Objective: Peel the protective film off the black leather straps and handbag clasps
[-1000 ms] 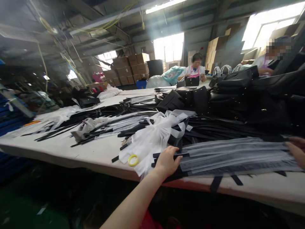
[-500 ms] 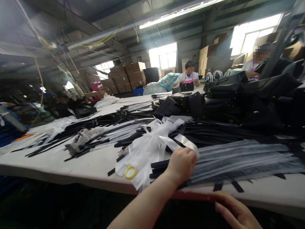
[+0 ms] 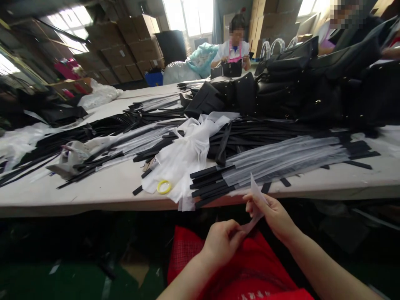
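Observation:
A thin strip of white translucent sheet (image 3: 256, 192) stretches between my two hands, in front of the table edge. My left hand (image 3: 222, 241) pinches its lower end over my red apron (image 3: 265, 266). Higher up and to the right, my right hand (image 3: 273, 213) grips the strip, whose pointed tip sticks up past the fingers. Just beyond lie black straps (image 3: 208, 183), partly wrapped in clear film (image 3: 281, 156). Left of them a loose heap of white sheets (image 3: 184, 156) spreads to the edge, with a yellow ring (image 3: 164, 187) on it.
Black bags (image 3: 290, 91) are piled on the table's (image 3: 103, 196) right side. More black straps (image 3: 103, 127) and a grey-white crumpled bundle (image 3: 70, 158) lie left. Across the table a co-worker (image 3: 234, 50) handles a black bag; another person sits at far right. Cardboard boxes (image 3: 121, 46) stand behind.
My left hand has drawn back from the straps with the white strip. My right hand has risen and now grips it too. The view has tilted down.

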Tool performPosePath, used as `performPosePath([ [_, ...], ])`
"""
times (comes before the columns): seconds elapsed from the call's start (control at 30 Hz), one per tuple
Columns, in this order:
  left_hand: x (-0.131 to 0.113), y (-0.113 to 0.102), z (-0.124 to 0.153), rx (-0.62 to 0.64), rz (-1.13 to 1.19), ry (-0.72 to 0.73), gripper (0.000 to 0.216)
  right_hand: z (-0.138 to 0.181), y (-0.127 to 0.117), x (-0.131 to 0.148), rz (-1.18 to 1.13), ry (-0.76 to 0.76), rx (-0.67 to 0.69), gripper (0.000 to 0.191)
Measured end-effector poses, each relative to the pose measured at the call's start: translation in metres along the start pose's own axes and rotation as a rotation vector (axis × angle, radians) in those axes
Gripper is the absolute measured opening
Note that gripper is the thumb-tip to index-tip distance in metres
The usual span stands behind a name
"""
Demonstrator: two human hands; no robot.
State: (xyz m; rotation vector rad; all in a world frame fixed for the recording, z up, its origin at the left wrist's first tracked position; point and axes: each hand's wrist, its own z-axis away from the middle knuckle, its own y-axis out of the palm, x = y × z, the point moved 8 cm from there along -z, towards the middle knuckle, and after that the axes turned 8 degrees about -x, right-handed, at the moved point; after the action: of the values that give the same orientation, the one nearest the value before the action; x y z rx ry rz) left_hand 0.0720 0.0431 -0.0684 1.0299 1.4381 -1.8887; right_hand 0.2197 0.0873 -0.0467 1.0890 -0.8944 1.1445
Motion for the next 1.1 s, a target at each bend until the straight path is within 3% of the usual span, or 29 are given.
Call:
performPosePath([
  [0.1,0.013,0.003,0.005,0.042,0.052,-0.037,0.022,0.002,0.000,0.002,0.010,-0.040,-0.021,0.043],
  [0.3,0.030,0.008,0.008,0.049,0.041,-0.054,0.020,-0.002,-0.024,0.013,0.016,-0.117,-0.221,0.043],
  [0.43,0.036,0.014,0.008,0.049,0.130,-0.097,0.019,-0.002,-0.032,0.012,0.029,-0.103,-0.249,0.045],
  [0.67,0.024,0.005,0.007,0.053,0.755,-0.202,0.039,0.005,-0.024,0.008,-0.062,0.067,-0.086,0.045],
  [0.8,0.020,-0.001,0.012,0.099,0.895,-0.237,0.041,0.009,-0.022,0.011,-0.096,0.104,0.057,0.054],
  [0.93,0.029,0.004,0.014,0.138,0.797,-0.225,0.040,0.010,-0.025,0.014,0.006,0.079,0.006,0.046],
  [1.03,0.035,-0.006,0.007,-0.045,0.506,-0.153,0.037,0.012,-0.020,0.019,0.262,-0.045,-0.039,0.035],
  [1.1,0.024,-0.017,0.003,-0.174,0.345,-0.057,0.041,0.016,-0.008,0.018,0.445,-0.141,0.008,0.028],
])
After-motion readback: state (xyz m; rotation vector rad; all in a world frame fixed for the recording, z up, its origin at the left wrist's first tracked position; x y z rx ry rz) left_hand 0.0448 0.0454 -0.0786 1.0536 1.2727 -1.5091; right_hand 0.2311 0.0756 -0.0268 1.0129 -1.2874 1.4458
